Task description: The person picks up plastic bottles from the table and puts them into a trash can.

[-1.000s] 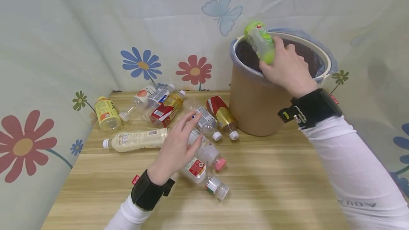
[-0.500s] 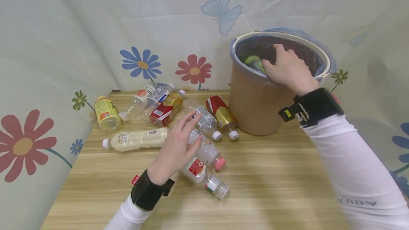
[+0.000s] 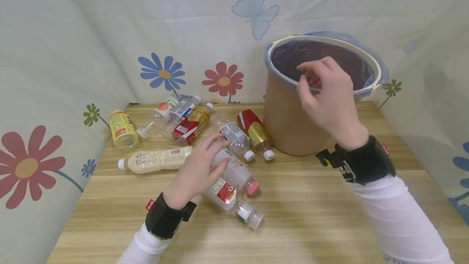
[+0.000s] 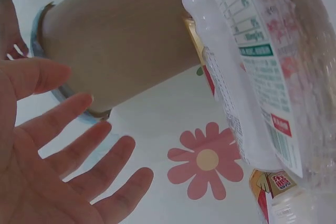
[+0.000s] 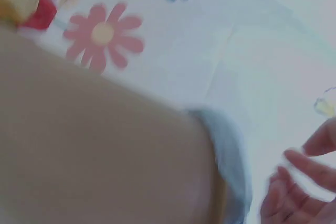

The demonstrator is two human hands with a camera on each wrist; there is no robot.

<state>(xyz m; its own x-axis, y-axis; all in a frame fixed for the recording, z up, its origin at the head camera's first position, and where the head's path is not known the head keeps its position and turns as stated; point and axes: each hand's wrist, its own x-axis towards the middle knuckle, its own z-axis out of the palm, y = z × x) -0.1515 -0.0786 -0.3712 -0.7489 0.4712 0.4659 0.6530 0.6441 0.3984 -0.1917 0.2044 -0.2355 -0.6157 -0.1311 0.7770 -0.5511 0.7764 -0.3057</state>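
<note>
1. Bottle, pink-capped [image 3: 238,172]: laid on its side mid-table. Best gripped lightly round the body, it is judged, as thin plastic may be dented; best raised straight up, so that neighbours are not rolled.
2. Bottle, red-labelled [image 3: 226,193]: laid just beside it, towards the near edge of the table [image 3: 322,219]; best taken separately.
3. Left hand [image 3: 194,174]: held over these bottles, fingers spread and relaxed, nothing grasped. The pink-capped bottle is placed just beyond the thumb, towards the table's right edge; a gap is shown in the left wrist view.
4. Bottle, cream-coloured [image 3: 157,161]: partly hidden by the left hand, white cap turned to the left edge.
5. Bottle, red-and-gold [image 3: 256,131]: laid beside the bin's base.
6. Bin, bag-lined [image 3: 293,117]: stood towards the far edge, right of middle. Anything released there is best let go well inside the rim.
7. Right hand [image 3: 329,101]: held by the bin's near rim, fingers loosely curled, thumb and forefinger parted, nothing seen held.
</note>
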